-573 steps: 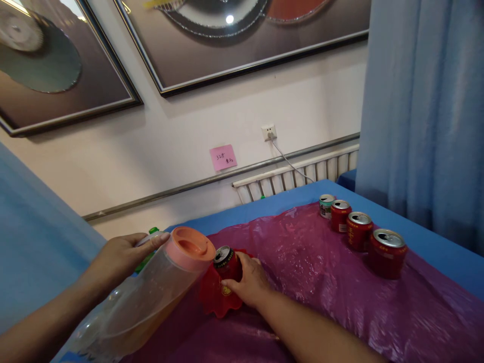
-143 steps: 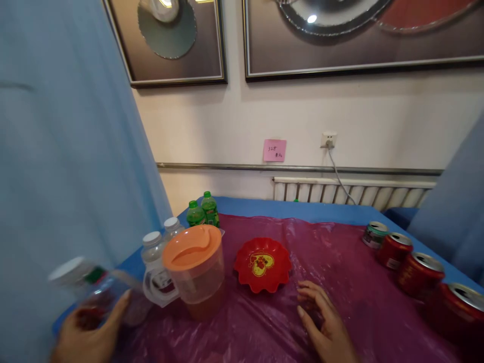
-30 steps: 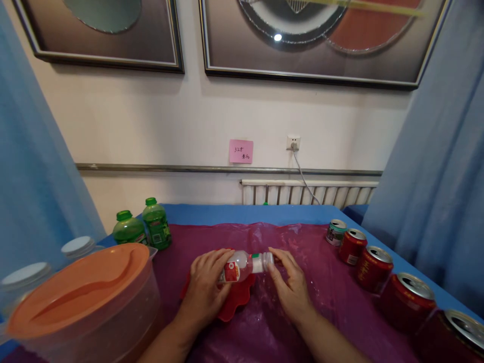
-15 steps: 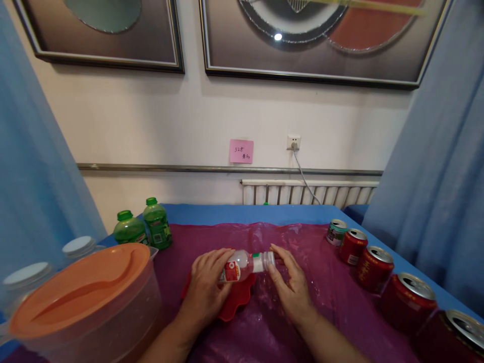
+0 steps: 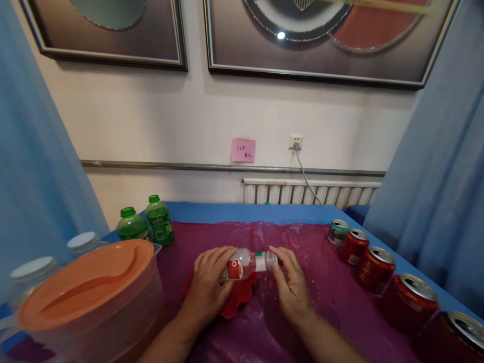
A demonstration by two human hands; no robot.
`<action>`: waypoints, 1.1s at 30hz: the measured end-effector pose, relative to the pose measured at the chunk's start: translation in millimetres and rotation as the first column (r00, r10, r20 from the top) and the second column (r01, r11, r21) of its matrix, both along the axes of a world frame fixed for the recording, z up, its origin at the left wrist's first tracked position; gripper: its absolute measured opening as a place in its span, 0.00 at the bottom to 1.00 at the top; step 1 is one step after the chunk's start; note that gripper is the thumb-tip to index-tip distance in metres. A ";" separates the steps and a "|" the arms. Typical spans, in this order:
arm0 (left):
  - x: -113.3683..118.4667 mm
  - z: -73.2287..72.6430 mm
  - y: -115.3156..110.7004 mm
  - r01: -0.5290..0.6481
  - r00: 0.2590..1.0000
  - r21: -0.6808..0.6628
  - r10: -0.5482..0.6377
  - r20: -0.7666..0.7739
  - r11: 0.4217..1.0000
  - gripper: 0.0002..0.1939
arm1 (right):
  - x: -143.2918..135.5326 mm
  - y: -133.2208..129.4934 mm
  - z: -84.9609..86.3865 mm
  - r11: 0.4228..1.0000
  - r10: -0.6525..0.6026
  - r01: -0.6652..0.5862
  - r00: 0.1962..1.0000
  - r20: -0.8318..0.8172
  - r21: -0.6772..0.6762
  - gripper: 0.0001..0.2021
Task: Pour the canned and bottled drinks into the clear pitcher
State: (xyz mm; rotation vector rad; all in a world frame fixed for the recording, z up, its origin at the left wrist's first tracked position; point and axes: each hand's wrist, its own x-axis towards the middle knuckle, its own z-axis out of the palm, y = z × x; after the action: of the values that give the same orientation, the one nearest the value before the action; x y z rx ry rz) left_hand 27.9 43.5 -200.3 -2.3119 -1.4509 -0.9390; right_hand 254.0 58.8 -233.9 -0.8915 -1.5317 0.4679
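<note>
Bottle [image 5: 245, 264] in hand, we hold it on its side, partly over the red plate [image 5: 235, 304]. Our left hand [image 5: 209, 282] has its grip clamped around the body; our right hand [image 5: 293, 287] has its grip pinched on the mouth end. Beyond the red plate, purple sheeting [image 5: 227, 233] covers the bench [image 5: 212, 212].

Your left hand [image 5: 207, 285] and right hand [image 5: 294, 287] are both bare, each with slim fingers that taper to rounded tips. Behind them your left forearm [image 5: 170, 338] and right forearm [image 5: 328, 340] are bare too, broadening smoothly from the narrower wrists as far as the lower edge of your head view, and finer skin detail is too soft to tell.
</note>
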 end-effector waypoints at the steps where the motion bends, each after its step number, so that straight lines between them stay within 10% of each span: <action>1: -0.1 0.0 -0.2 0.001 1.000 0.002 -0.001 0.003 1.000 0.29 | -0.3 -0.1 0.1 1.000 0.000 0.000 1.000 -0.003 0.003 0.15; 33: 0.8 0.3 -0.4 -0.001 1.000 -0.029 0.002 0.023 1.000 0.30 | 5.2 3.0 -1.3 0.999 0.041 -0.041 0.999 -0.005 -0.018 0.17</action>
State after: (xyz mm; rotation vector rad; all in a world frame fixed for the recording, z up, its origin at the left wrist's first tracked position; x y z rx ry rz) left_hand 28.7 43.1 -200.0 -2.3275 -1.4846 -0.9534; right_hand 259.2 61.8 -235.3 -0.8734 -1.5464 0.5140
